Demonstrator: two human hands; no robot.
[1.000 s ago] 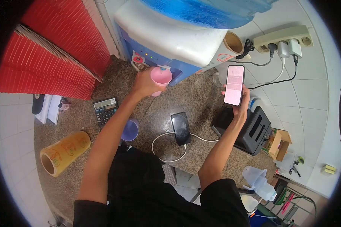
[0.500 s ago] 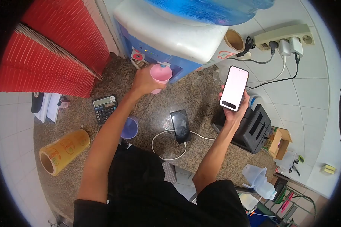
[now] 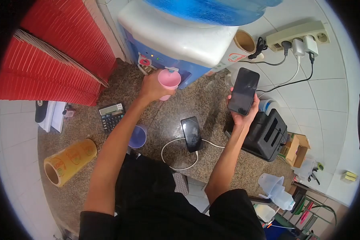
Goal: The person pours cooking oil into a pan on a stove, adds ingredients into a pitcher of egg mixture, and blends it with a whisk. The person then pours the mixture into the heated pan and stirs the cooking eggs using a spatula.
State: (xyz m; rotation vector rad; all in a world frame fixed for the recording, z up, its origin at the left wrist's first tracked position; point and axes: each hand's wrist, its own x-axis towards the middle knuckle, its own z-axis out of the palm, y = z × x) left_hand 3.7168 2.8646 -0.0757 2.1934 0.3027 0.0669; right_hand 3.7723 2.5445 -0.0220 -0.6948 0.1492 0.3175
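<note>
A pink cup (image 3: 169,79) is upright under a tap of the blue and white water dispenser (image 3: 180,36), with my left hand (image 3: 151,87) wrapped round it. In my right hand (image 3: 246,116) lies a phone (image 3: 243,91) with a dark screen, held over the counter's right side. Below and between my hands, a second phone (image 3: 191,134) rests on the granite counter (image 3: 160,120) with a white cable plugged in. A purple cup (image 3: 137,136) stands beside my left forearm. Whatever is inside the pink cup cannot be made out.
A calculator (image 3: 112,117) and a yellow roll (image 3: 70,162) lie on the left, near red stacked material (image 3: 60,52). To the right are a black device (image 3: 266,135), an open carton (image 3: 295,150) and a clear plastic jug (image 3: 273,185). A power strip (image 3: 297,36) with cables is on the wall.
The screen of the phone in my right hand has gone from lit to dark. That phone has tilted and moved slightly left. My left hand keeps the pink cup in place.
</note>
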